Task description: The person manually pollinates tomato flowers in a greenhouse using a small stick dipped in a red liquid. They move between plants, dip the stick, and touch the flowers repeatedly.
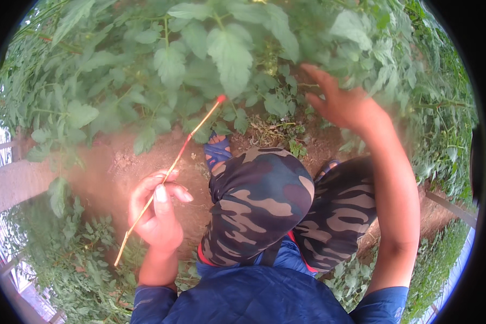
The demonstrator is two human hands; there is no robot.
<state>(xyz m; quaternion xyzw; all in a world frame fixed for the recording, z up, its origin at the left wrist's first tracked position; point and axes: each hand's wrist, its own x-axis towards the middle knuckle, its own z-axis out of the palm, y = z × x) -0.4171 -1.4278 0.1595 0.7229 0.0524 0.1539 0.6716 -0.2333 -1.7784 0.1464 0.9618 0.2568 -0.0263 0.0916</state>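
Observation:
Between the thumb and fingers of my left hand (159, 213) is a thin yellowish stick (184, 147) with a red tip. It slants up to the right, and its tip is in front of the leaves. My right hand (343, 102) reaches into the leafy green plants (229, 51), which look like tomato plants. Its fingers are spread among the leaves beside a thin stem, and I see nothing held in them. Foliage and blur partly hide the fingertips.
Bare brown soil (137, 156) lies under the plants, with small low weeds (297, 148) near my feet. My bent knees in camouflage trousers (259, 197) fill the middle. More plants (443, 129) stand on the right. A pale path strip (16, 186) runs at the left.

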